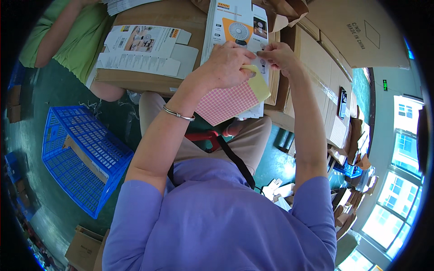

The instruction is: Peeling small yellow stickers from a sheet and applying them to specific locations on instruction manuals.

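My left hand (228, 65) is closed on a sticker sheet (226, 105), which carries rows of small round pink stickers and has a yellow, partly peeled end. The sheet hangs tilted over the near edge of a stack of flattened white fan boxes (235, 27), printed with a fan on an orange patch. Over the right side of that stack, my right hand (279, 58) has its thumb and forefinger pinched together at the top box's surface. Whatever sits between those fingertips is too small to make out.
Another flattened fan box (140, 49) lies on a brown carton (185, 13) to the left, near a person in green (74, 49). A blue plastic basket (86, 158) stands on the floor at left. Large cartons (316, 67) and a dark phone-like device (342, 103) are at right.
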A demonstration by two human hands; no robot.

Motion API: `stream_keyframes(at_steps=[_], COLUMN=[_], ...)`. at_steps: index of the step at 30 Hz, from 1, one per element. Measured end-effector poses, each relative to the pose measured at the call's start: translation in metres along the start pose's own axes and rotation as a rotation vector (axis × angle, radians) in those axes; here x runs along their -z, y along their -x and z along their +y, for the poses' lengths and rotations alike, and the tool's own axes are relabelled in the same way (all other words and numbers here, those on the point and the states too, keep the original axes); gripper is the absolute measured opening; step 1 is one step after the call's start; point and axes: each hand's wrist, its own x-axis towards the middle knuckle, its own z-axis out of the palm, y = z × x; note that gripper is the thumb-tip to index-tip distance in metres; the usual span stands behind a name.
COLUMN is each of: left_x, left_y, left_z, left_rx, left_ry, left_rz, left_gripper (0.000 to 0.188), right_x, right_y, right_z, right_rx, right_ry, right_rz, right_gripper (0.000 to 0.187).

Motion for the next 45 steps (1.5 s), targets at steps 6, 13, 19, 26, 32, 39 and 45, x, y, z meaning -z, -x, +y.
stream_keyframes(at_steps=[6, 13, 19, 26, 32, 39, 45], left_x=[0.003, 0.014, 0.029, 0.038, 0.021, 0.026, 0.022], left_y=[-0.001, 0.007, 0.015, 0.025, 0.022, 0.025, 0.036], left_z=[-0.002, -0.001, 0.012, 0.027, 0.021, 0.041, 0.056], left_rx=[-0.013, -0.043, 0.033, 0.253, 0.41, 0.442, 0.219], left_ry=[0.123, 0.195, 0.621, 1.065, 1.264, 1.417, 1.143], left_rz=[0.03, 0.049, 0.111, 0.171, 0.174, 0.19, 0.468], left_gripper=[0.022, 0.024, 0.024, 0.029, 0.032, 0.029, 0.041], right_x=[0.008, -0.009, -0.006, 0.101, 0.166, 0.016, -0.041], right_y=[0.007, 0.036, 0.05, 0.069, 0.094, 0.114, 0.128], right_z=[0.039, 0.014, 0.017, 0.108, 0.2, 0.04, -0.007], right_rx=[-0.096, 0.091, 0.128, 0.305, -0.365, 0.491, 0.456], right_ry=[-0.602, -0.305, -0.612, -0.788, 0.065, -0.487, -0.844], right_rz=[-0.051, 0.241, 0.272, 0.636, 0.88, 0.308, 0.389], right_gripper=[0.009, 0.019, 0.017, 0.016, 0.03, 0.038, 0.055])
